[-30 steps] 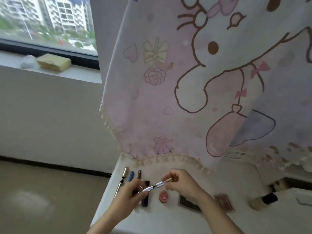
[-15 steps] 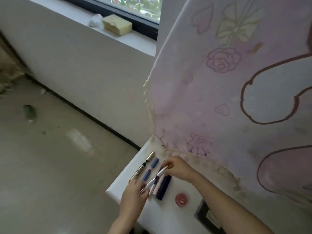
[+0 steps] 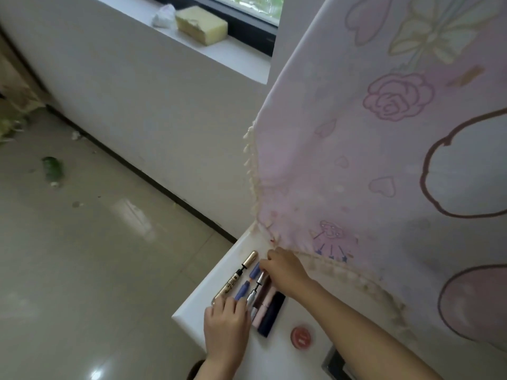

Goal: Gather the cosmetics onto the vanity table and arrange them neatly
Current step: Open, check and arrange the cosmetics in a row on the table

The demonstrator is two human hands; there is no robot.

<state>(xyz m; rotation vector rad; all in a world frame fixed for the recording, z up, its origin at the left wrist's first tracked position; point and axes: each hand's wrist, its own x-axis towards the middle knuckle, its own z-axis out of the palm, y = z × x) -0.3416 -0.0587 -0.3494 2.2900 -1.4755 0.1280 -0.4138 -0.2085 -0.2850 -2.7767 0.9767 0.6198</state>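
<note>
Two hands work at the white bench (image 3: 192,305) corner, under the pink cartoon cloth (image 3: 384,160). Cosmetics lie in a tight row, side by side: gold-capped pen (image 3: 238,275), two blue sticks (image 3: 248,282), silver pen (image 3: 255,290), pink tube (image 3: 262,311), dark navy tube (image 3: 271,314); round red pot (image 3: 301,336) sits apart, nearer the person. Vs 0.5 s ago the silver pen is down in the row. Left hand (image 3: 226,327) fingers touch its near end, right hand (image 3: 285,270) fingers curl at its far end, prob. only steadying it.
</note>
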